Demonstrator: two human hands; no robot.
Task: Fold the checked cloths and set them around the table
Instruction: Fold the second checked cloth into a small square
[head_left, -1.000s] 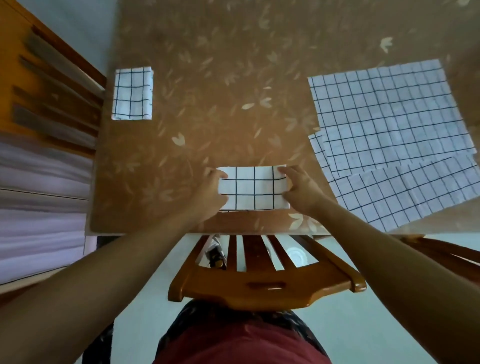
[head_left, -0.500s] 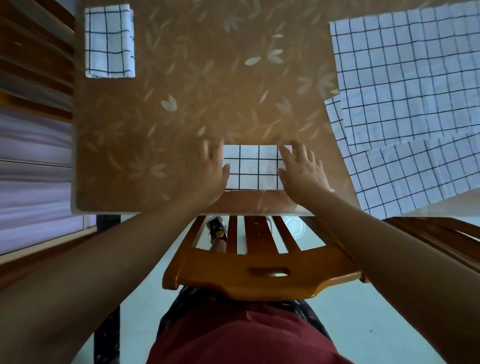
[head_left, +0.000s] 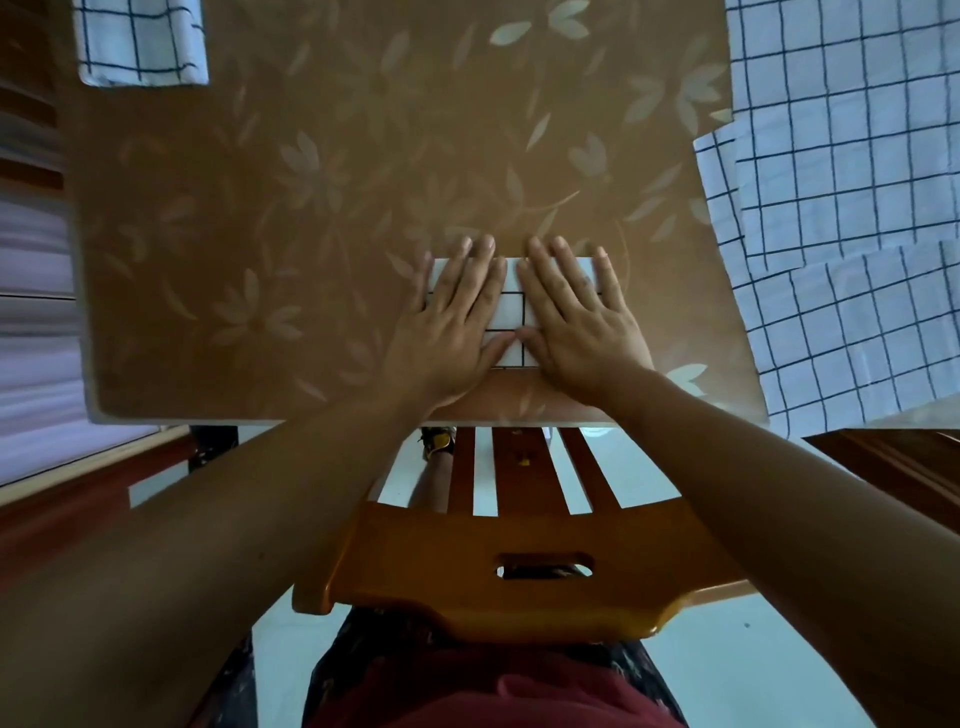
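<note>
Together, left hand (head_left: 457, 332), right hand (head_left: 582, 332), pressing one folded cloth (head_left: 508, 313)

Brown leaf-patterned table (head_left: 363, 208), and right at the middle of its near edge sits a small folded checked cloth (head_left: 513, 309), lying flat. Another folded cloth (head_left: 140, 41) hugs the left edge, farther back. Along the right side, unfolded checked cloths (head_left: 841, 156) overlap, spread wide.

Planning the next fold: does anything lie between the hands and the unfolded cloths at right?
Nothing visible. Left hand and right hand lie flat on the folded cloth; only bare table reaches the unfolded cloths.
</note>
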